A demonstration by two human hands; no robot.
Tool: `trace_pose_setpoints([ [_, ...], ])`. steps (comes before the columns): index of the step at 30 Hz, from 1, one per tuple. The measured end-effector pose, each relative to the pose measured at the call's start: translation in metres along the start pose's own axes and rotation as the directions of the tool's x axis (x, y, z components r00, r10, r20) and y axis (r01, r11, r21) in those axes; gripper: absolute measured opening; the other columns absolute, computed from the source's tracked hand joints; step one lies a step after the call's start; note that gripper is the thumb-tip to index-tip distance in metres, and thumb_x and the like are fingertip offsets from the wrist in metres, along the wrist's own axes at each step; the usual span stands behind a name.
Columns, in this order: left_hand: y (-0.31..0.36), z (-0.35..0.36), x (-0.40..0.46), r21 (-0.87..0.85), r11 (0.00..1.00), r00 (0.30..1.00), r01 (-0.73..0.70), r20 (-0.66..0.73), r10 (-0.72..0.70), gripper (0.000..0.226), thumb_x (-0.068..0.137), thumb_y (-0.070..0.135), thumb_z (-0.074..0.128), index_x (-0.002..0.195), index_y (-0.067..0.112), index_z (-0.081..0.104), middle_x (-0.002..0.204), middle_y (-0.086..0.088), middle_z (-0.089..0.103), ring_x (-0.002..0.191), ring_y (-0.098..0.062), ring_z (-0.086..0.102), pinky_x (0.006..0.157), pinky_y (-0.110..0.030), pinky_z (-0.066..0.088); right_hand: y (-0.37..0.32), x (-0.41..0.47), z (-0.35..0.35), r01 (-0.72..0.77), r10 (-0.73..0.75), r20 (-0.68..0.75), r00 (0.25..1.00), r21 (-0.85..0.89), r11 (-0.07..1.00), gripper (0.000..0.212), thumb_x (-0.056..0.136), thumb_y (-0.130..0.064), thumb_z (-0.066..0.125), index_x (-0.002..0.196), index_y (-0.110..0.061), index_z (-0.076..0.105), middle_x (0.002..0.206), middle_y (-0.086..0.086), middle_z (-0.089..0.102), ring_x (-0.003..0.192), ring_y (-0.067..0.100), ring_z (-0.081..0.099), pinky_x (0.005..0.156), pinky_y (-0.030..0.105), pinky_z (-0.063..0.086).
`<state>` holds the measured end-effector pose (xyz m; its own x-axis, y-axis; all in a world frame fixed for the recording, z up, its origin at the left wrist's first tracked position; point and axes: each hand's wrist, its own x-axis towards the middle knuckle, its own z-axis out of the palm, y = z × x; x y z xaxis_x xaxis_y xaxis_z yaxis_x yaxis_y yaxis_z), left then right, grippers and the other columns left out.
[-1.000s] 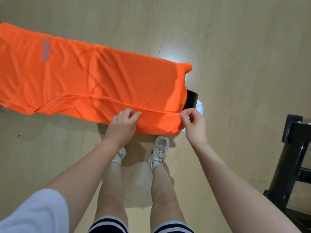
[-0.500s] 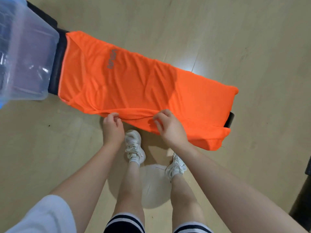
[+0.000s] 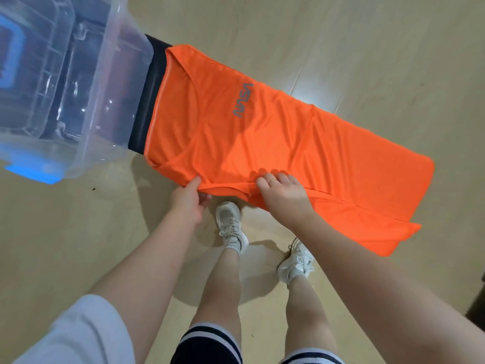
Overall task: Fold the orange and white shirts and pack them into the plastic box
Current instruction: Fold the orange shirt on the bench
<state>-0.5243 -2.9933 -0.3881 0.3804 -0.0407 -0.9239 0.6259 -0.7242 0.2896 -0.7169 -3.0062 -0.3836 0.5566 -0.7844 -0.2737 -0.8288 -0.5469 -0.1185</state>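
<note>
The orange shirt (image 3: 275,143) lies lengthwise on a narrow black bench (image 3: 149,101), grey logo facing up, its near long edge folded over. My left hand (image 3: 187,199) pinches that near edge close to the collar end. My right hand (image 3: 283,191), a ring on one finger, rests palm down on the folded edge a little further right, fingers gripping the fabric. The clear plastic box (image 3: 63,82) with blue latches stands on the bench's left end, beside the collar. No white shirt is in view.
Light wooden floor (image 3: 367,48) surrounds the bench. My legs and white sneakers (image 3: 231,227) stand right below the shirt's near edge. A dark object (image 3: 476,303) shows at the right border.
Both hands have slid left along the shirt's near edge, from the hem end towards the collar end. The view has swung left, bringing the plastic box into sight.
</note>
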Motion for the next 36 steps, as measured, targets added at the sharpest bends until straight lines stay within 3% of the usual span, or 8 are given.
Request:
trace_pose_setpoints([
  [3, 0.015, -0.002, -0.010, 0.008, 0.998, 0.998, -0.060, -0.034, 0.060, 0.008, 0.088, 0.009, 0.057, 0.083, 0.012, 0.052, 0.073, -0.003, 0.053, 0.057, -0.013, 0.049, 0.035, -0.014, 0.047, 0.002, 0.005, -0.017, -0.109, 0.084, 0.123, 0.989, 0.213, 0.971, 0.005, 0.069, -0.009, 0.054, 0.071, -0.011, 0.058, 0.062, 0.006, 0.063, 0.054, 0.026, 0.061, 0.052, 0.028, 0.046],
  [7, 0.044, 0.010, -0.020, -0.143, 0.987, 0.997, -0.076, -0.006, 0.076, 0.016, 0.088, 0.013, 0.060, 0.101, 0.011, 0.050, 0.079, -0.002, 0.057, 0.064, -0.013, 0.056, 0.047, -0.018, 0.055, 0.014, 0.022, -0.030, -0.485, 0.360, 0.325, 0.875, 0.599, 0.637, 0.011, 0.088, -0.013, 0.051, 0.095, -0.009, 0.059, 0.097, 0.014, 0.065, 0.092, 0.033, 0.059, 0.074, 0.036, 0.040],
  [12, 0.045, 0.029, -0.018, 0.007, 0.960, 0.958, -0.280, -0.061, 0.280, 0.016, 0.089, 0.013, 0.050, 0.101, 0.001, 0.053, 0.077, -0.005, 0.053, 0.061, -0.014, 0.058, 0.060, -0.022, 0.055, 0.004, 0.021, -0.028, -0.488, 0.444, 0.212, 0.870, 0.485, 0.725, 0.034, 0.090, -0.038, 0.047, 0.107, -0.012, 0.059, 0.109, 0.012, 0.059, 0.104, 0.033, 0.052, 0.086, 0.040, 0.036],
  [15, 0.031, 0.021, -0.007, 0.517, 0.566, 0.720, -0.642, 0.154, 0.677, 0.026, 0.084, 0.004, 0.050, 0.110, 0.005, 0.052, 0.088, -0.009, 0.054, 0.079, -0.028, 0.056, 0.086, -0.042, 0.049, -0.001, 0.017, -0.014, -0.482, 0.425, 0.228, 0.876, 0.374, 0.792, 0.033, 0.088, -0.030, 0.055, 0.116, -0.013, 0.056, 0.116, 0.011, 0.056, 0.108, 0.033, 0.049, 0.087, 0.040, 0.035],
  [18, 0.024, 0.007, 0.004, 0.733, -0.024, 0.507, -0.680, 0.493, 0.707, 0.038, 0.082, 0.009, 0.059, 0.120, 0.009, 0.057, 0.113, -0.022, 0.050, 0.099, -0.038, 0.051, 0.087, -0.044, 0.042, -0.001, 0.027, -0.010, -0.524, 0.486, 0.198, 0.851, 0.371, 0.767, 0.027, 0.090, -0.022, 0.051, 0.113, -0.012, 0.059, 0.113, 0.014, 0.056, 0.107, 0.035, 0.048, 0.084, 0.040, 0.034],
  [20, 0.028, 0.000, 0.008, 0.747, -0.204, 0.467, -0.633, 0.579, 0.668, 0.038, 0.082, 0.016, 0.063, 0.119, 0.010, 0.058, 0.116, -0.024, 0.049, 0.098, -0.040, 0.051, 0.078, -0.046, 0.045, -0.003, 0.033, -0.007, -0.515, 0.481, 0.190, 0.856, 0.395, 0.761, 0.024, 0.091, -0.018, 0.049, 0.110, -0.011, 0.060, 0.111, 0.015, 0.057, 0.106, 0.035, 0.049, 0.084, 0.040, 0.034],
  [31, 0.070, -0.021, 0.007, 0.908, -0.221, 0.688, -0.356, 0.415, 0.595, 0.025, 0.090, 0.009, 0.046, 0.114, 0.004, 0.051, 0.118, -0.022, 0.043, 0.105, -0.041, 0.050, 0.079, -0.049, 0.044, -0.034, 0.051, -0.021, -0.357, 0.334, 0.140, 0.932, 0.515, 0.779, 0.019, 0.076, -0.018, 0.049, 0.085, -0.007, 0.062, 0.079, 0.014, 0.062, 0.069, 0.036, 0.062, 0.057, 0.040, 0.050],
  [36, 0.069, 0.026, -0.031, 0.788, -0.256, 0.634, -0.560, 0.606, 0.480, 0.046, 0.081, 0.011, 0.050, 0.126, 0.007, 0.044, 0.121, -0.021, 0.044, 0.106, -0.040, 0.052, 0.084, -0.047, 0.043, 0.013, 0.051, -0.046, -0.481, 0.470, 0.182, 0.864, 0.578, 0.660, 0.023, 0.088, -0.018, 0.048, 0.105, -0.007, 0.059, 0.106, 0.018, 0.059, 0.100, 0.037, 0.054, 0.086, 0.042, 0.042],
])
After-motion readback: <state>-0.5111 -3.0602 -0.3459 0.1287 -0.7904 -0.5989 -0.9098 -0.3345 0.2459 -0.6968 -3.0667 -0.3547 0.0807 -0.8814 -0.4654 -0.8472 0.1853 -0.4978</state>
